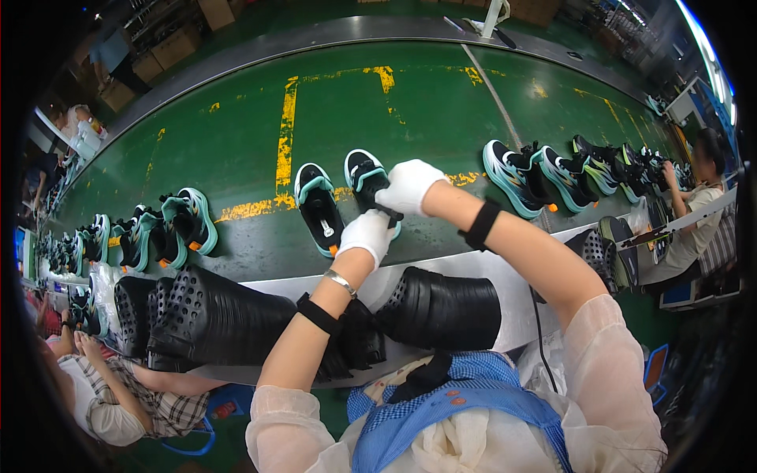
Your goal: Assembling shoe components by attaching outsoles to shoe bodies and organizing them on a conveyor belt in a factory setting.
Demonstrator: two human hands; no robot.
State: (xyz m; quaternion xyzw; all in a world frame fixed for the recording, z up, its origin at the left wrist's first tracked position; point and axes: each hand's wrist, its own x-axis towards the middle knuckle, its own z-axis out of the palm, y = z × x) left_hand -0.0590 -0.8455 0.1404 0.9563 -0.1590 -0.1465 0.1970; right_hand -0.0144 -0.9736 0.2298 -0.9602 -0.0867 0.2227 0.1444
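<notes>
Your gloved right hand [408, 186] fingers pinch the black strap of the black-and-teal shoe [367, 180]; left hand [367, 235] fingers curl against its heel end. It sits sole-down on the green conveyor [236, 142], beside its mate [318, 207].

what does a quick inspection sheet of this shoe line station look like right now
surface: green conveyor belt with worn yellow markings
job's things: black and teal shoe on the belt, its black strap pinched between both hands; matching shoe beside it
clutter: black perforated moulds lined along the white near ledge
grippers: left hand and right hand, white-gloved, both on the strap
cables: black cord hanging off the ledge
surroundings: more shoes both ways along the belt; seated co-workers at left and right
</notes>
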